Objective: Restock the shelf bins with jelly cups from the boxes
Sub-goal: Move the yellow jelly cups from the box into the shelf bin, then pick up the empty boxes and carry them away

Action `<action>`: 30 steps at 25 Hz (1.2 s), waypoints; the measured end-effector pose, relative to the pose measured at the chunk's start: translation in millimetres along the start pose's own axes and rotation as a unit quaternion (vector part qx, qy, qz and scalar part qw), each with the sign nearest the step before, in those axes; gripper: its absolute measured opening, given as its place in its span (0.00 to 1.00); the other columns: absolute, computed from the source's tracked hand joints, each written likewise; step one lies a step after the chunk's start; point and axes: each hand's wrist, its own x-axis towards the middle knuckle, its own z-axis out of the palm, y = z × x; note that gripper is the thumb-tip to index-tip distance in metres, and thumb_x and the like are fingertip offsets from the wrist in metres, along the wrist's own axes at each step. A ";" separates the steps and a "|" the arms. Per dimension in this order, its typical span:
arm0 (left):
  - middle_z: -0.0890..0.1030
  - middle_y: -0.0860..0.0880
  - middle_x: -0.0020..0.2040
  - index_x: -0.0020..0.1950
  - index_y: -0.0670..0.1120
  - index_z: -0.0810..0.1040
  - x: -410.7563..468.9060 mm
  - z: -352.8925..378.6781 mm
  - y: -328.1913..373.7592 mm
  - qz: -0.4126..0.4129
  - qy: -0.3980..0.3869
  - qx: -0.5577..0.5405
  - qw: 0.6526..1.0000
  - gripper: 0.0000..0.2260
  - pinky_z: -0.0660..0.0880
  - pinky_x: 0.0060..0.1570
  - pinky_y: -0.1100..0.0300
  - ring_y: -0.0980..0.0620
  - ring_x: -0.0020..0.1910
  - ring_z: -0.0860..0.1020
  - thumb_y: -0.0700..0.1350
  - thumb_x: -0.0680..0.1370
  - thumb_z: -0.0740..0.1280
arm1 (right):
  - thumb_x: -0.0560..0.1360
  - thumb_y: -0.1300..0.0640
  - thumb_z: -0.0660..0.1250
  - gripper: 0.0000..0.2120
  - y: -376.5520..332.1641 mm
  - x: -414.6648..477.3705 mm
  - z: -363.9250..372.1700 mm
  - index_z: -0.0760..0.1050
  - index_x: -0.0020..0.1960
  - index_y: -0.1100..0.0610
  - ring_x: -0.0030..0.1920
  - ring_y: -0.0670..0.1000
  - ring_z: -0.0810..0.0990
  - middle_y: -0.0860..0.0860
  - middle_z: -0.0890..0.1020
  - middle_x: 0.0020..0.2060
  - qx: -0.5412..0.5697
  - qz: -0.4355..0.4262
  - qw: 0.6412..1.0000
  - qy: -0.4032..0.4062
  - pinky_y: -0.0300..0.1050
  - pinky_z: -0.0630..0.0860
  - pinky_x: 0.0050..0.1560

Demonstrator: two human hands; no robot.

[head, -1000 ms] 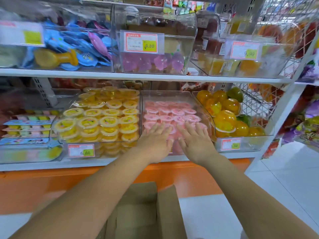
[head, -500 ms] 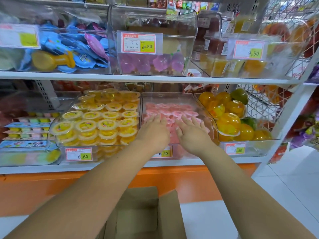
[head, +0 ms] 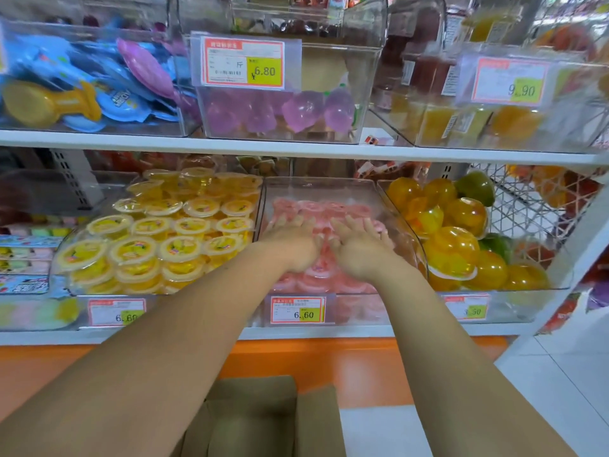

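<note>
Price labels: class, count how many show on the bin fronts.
5: above, the 6.80 label and 9.90 label; below, the left 6.60 label, middle 6.60 label and right label. Another may be cut off far left.

Both hands [head: 324, 247] lie in the middle bin [head: 321, 186] (cardboard box [head: 260, 420] below).

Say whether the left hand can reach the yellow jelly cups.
Likely yes: the left hand rests on the pink cups, and the yellow jelly cups lie uncovered just to its left.
</note>
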 end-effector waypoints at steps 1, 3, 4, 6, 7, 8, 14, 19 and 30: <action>0.44 0.48 0.82 0.82 0.49 0.47 0.9 2.8 -0.4 -0.004 -0.004 0.000 1.000 0.27 0.44 0.78 0.45 0.42 0.81 0.43 0.56 0.85 0.46 | 0.83 0.45 0.44 0.25 1.1 0.5 0.8 0.48 0.79 0.47 0.78 0.58 0.41 0.50 0.46 0.79 -0.005 0.005 1.000 -0.016 0.61 0.40 0.74; 0.45 0.48 0.82 0.82 0.50 0.47 1.6 6.5 0.1 -0.011 -0.003 0.004 1.000 0.27 0.44 0.78 0.45 0.41 0.80 0.43 0.56 0.85 0.46 | 0.83 0.44 0.43 0.26 2.4 -1.0 1.8 0.46 0.79 0.48 0.78 0.58 0.40 0.50 0.44 0.79 -0.024 0.009 0.999 -0.040 0.62 0.40 0.73; 0.45 0.47 0.82 0.82 0.49 0.47 1.7 6.0 0.4 -0.012 -0.003 0.007 1.000 0.26 0.44 0.78 0.44 0.41 0.80 0.43 0.55 0.85 0.46 | 0.83 0.44 0.42 0.25 2.7 -2.4 2.4 0.46 0.79 0.48 0.77 0.58 0.39 0.50 0.44 0.79 -0.032 0.009 0.999 -0.043 0.62 0.40 0.73; 0.44 0.47 0.82 0.82 0.50 0.47 0.0 2.5 1.0 -0.013 -0.003 0.000 1.000 0.26 0.44 0.78 0.45 0.42 0.81 0.43 0.54 0.85 0.46 | 0.83 0.46 0.43 0.25 2.7 -5.4 2.1 0.48 0.79 0.48 0.78 0.57 0.40 0.50 0.46 0.79 -0.018 0.009 1.000 -0.021 0.61 0.39 0.74; 0.44 0.47 0.82 0.82 0.50 0.47 -4.7 -0.4 1.1 -0.006 0.004 -0.010 1.000 0.26 0.43 0.78 0.46 0.43 0.81 0.42 0.54 0.85 0.47 | 0.83 0.47 0.43 0.24 1.8 -7.4 1.1 0.50 0.79 0.48 0.78 0.56 0.41 0.50 0.48 0.79 0.007 0.010 1.000 0.006 0.61 0.39 0.74; 0.44 0.47 0.82 0.82 0.49 0.48 -12.9 -3.5 1.6 0.012 0.022 -0.024 0.999 0.26 0.43 0.79 0.48 0.45 0.81 0.42 0.53 0.85 0.47 | 0.83 0.48 0.44 0.24 1.0 -9.4 0.7 0.52 0.79 0.48 0.78 0.56 0.42 0.50 0.50 0.79 0.036 0.010 0.998 0.040 0.60 0.40 0.74; 0.67 0.47 0.77 0.76 0.45 0.68 -136.5 15.4 -24.9 0.215 0.244 -0.145 0.935 0.22 0.49 0.76 0.65 0.51 0.77 0.61 0.50 0.83 0.53 | 0.84 0.51 0.50 0.21 -31.4 -61.1 19.4 0.65 0.74 0.56 0.75 0.54 0.61 0.53 0.69 0.72 0.221 -0.048 0.929 0.292 0.52 0.57 0.74; 0.77 0.47 0.69 0.70 0.45 0.76 -236.2 55.7 -75.4 0.199 0.272 -0.164 0.927 0.21 0.58 0.70 0.68 0.52 0.69 0.70 0.51 0.82 0.55 | 0.83 0.51 0.51 0.21 -68.9 -150.3 51.1 0.65 0.74 0.55 0.71 0.50 0.65 0.51 0.70 0.70 0.252 -0.116 0.910 0.306 0.45 0.60 0.71; 0.56 0.48 0.81 0.82 0.51 0.50 -330.2 186.3 -131.7 -0.155 -0.106 -0.359 0.914 0.32 0.61 0.74 0.45 0.44 0.78 0.59 0.65 0.82 0.50 | 0.83 0.43 0.47 0.26 -129.1 -291.6 206.3 0.50 0.79 0.48 0.76 0.45 0.53 0.45 0.55 0.77 0.358 0.026 0.932 -0.048 0.40 0.51 0.70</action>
